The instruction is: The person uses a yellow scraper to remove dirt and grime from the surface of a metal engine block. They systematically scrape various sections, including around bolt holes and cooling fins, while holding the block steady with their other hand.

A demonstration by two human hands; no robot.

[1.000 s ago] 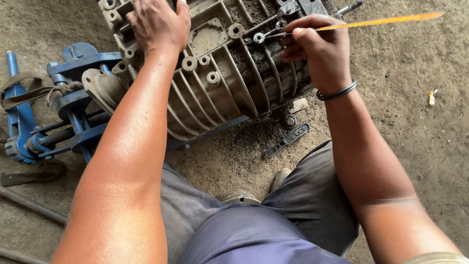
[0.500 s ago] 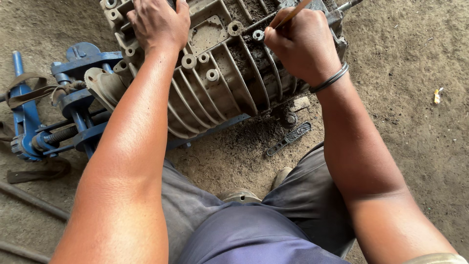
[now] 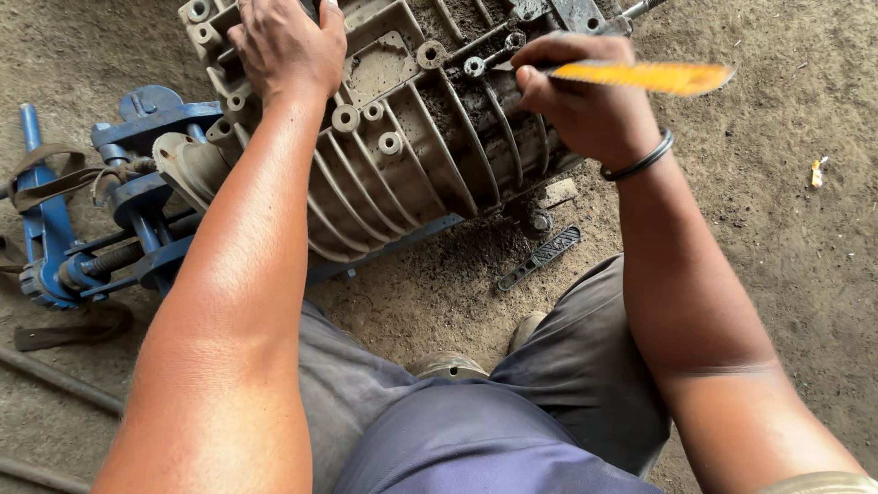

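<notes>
Two hands on a dirty grey ribbed metal gearbox casing (image 3: 402, 137)
Left hand (image 3: 288, 46) presses flat on its top; right hand (image 3: 585, 101) pinches a thin yellow-handled tool (image 3: 640, 76) beside it.

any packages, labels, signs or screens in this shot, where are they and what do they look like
No packages, signs or screens show.
Possible scrap of wrapper: small, yellow and white, on the dirt floor at far right; too small to tell for sure.
Plate on the gearbox casing: flat, squarish, dirt-coated grey, right of the left hand; no marking legible.
</notes>
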